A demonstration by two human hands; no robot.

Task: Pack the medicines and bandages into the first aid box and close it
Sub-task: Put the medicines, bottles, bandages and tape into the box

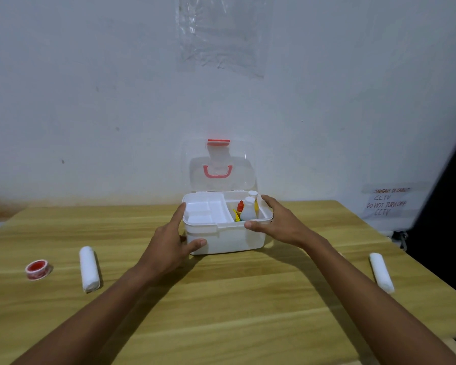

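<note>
Flanking the open first aid box (223, 239), both hands' grips clasp it; two bandage rolls (89, 268), one tape roll (38, 269) outside.

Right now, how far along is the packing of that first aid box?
Partly done. Some bottles already stand in the right side of the first aid box, whose lid is up. Both hands, left and right, grip the box's sides. Still on the table: two bandage rolls and a tape roll. Then the lid needs closing.
</note>
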